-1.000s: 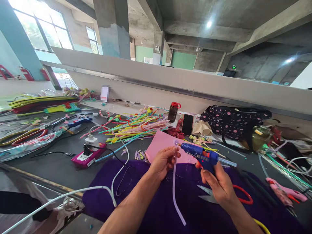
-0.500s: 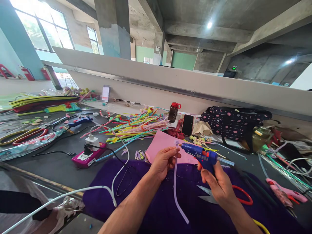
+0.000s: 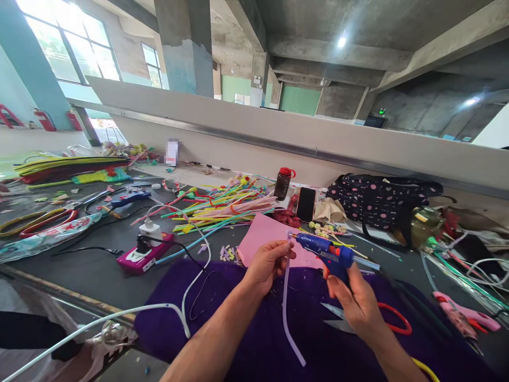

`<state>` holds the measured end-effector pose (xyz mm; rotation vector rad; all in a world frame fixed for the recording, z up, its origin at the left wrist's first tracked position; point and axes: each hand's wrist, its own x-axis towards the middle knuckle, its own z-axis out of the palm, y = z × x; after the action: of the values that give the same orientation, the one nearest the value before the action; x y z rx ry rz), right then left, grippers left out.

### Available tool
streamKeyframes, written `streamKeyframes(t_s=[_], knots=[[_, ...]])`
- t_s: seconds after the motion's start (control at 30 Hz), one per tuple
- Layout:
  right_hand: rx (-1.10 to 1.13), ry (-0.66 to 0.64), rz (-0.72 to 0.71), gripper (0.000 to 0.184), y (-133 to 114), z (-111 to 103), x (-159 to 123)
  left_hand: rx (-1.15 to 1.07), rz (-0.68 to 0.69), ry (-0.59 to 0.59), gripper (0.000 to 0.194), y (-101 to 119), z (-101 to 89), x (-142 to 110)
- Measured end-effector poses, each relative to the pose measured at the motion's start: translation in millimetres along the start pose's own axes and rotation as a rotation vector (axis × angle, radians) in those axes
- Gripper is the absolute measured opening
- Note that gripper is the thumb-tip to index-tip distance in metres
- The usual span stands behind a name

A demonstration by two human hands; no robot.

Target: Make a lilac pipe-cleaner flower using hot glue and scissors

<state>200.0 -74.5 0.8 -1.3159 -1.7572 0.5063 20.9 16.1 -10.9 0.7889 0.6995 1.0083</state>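
Best to hold the lilac strip (image 3: 285, 305) steady, pinched in the left hand (image 3: 263, 268) at the near edge of the pink sheet (image 3: 256, 239), and squeeze the glue gun (image 3: 318, 244) lightly, gripped in the right hand (image 3: 360, 305), fingertips off the nozzle. Counted: one strip, one gun, one sheet; beyond it, one bottle (image 3: 282, 185), one phone (image 3: 306, 204)

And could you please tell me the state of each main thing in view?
Left hand: fingers closed on the lilac stem
Right hand: gripping the blue glue gun
Blue glue gun: held, nozzle beside the left fingertips
Lilac stem: hanging, curved
Scissors: open
Bottle: upright, red lid on
Phone: screen dark
Power strip: plugs inserted
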Motion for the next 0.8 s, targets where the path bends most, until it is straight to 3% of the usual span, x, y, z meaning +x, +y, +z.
streamKeyframes(t_s=[0.8], knots=[[-0.088,-0.029,-0.039,0.017,-3.6,1.5,0.8,-0.007,0.056,0.018,0.024,0.2,-2.6,1.9]])
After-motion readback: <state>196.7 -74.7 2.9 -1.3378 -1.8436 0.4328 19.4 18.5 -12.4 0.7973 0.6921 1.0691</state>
